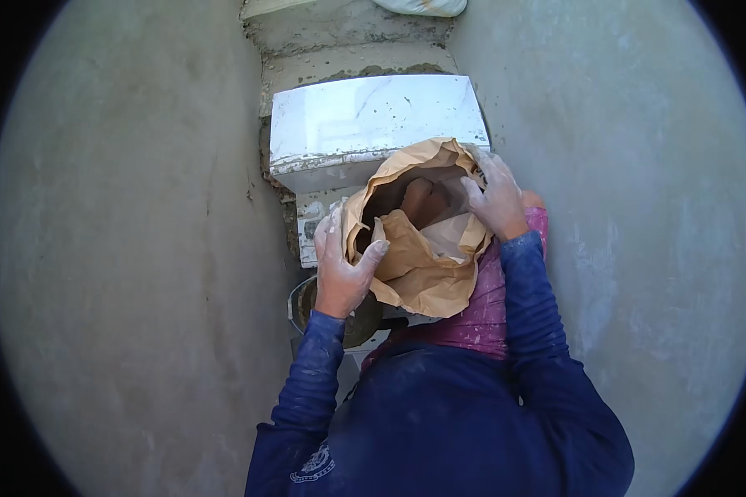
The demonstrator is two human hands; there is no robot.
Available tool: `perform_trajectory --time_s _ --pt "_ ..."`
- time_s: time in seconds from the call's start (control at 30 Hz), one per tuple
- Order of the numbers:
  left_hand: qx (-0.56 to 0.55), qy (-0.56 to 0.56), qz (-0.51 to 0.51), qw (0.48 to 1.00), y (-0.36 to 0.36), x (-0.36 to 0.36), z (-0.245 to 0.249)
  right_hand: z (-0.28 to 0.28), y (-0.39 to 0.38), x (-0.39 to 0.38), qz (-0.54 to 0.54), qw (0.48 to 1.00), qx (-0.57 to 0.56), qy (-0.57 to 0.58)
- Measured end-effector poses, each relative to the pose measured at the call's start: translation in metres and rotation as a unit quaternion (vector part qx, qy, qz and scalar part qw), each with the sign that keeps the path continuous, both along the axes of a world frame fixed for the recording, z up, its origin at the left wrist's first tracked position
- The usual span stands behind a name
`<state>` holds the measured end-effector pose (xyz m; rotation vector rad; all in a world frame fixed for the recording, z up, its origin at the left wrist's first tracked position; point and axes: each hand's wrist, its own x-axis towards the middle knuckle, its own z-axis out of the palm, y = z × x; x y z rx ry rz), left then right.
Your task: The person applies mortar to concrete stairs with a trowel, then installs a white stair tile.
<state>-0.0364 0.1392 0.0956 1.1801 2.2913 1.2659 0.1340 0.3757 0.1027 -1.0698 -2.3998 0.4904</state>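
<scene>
A brown paper sack with a crumpled, wide mouth is held up in front of me, and I look down into its folded inside. My left hand, dusted white, grips the left rim with the thumb on the near side. On the right rim, my right hand is closed round the paper, its fingers also coated in pale powder. The bottom of the sack is in shadow, so its contents are hard to make out.
Behind the sack lies a white tiled step with grey smears. A bucket of grey material stands below my left hand. Plastered walls rise on the left and right. A white bag sits higher on the stairs.
</scene>
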Motion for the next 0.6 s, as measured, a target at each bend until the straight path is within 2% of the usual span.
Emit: perform_trajectory --time_s 0.1,0.17,0.23,0.27,0.3,0.33,0.37,0.4,0.47,0.5,0.57,0.6 --pt "0.045 -0.062 -0.002 0.997 -0.001 -0.019 -0.01 0.007 -0.002 -0.001 -0.009 0.993 0.1 0.055" --pt "0.071 -0.17 0.024 0.983 -0.013 -0.041 -0.029 0.029 -0.013 -0.006 0.01 0.984 0.136 0.112" --pt "0.094 -0.247 0.056 0.963 -0.037 -0.06 -0.064 0.037 -0.014 -0.022 0.158 0.987 -0.017 0.029" --pt "0.072 -0.37 0.105 0.92 -0.042 -0.06 -0.047 0.031 -0.018 -0.028 0.224 0.969 -0.106 -0.016" --pt "0.056 -0.378 0.116 0.917 -0.052 -0.063 -0.057 0.012 -0.017 -0.043 0.24 0.957 -0.093 -0.132" --pt "0.054 -0.38 0.123 0.915 -0.058 -0.069 -0.071 0.008 -0.019 -0.07 0.183 0.918 -0.159 -0.313" --pt "0.028 -0.387 0.129 0.912 -0.065 -0.069 -0.082 -0.038 -0.01 -0.086 0.163 0.891 -0.161 -0.392" --pt "0.008 -0.391 0.134 0.911 -0.073 -0.067 -0.093 -0.083 0.001 -0.098 0.162 0.88 -0.15 -0.42" --pt "-0.029 -0.372 0.14 0.917 -0.088 -0.061 -0.109 -0.16 0.02 -0.094 0.161 0.889 -0.117 -0.412" --pt "-0.023 -0.382 0.144 0.912 -0.098 -0.055 -0.127 -0.186 0.027 -0.091 0.159 0.892 -0.116 -0.406" --pt "-0.05 -0.44 0.151 0.884 -0.11 -0.042 -0.132 -0.212 0.029 -0.092 0.152 0.891 -0.126 -0.408" --pt "-0.038 -0.428 0.139 0.892 -0.119 -0.033 -0.143 -0.219 0.028 -0.093 0.149 0.89 -0.134 -0.409"
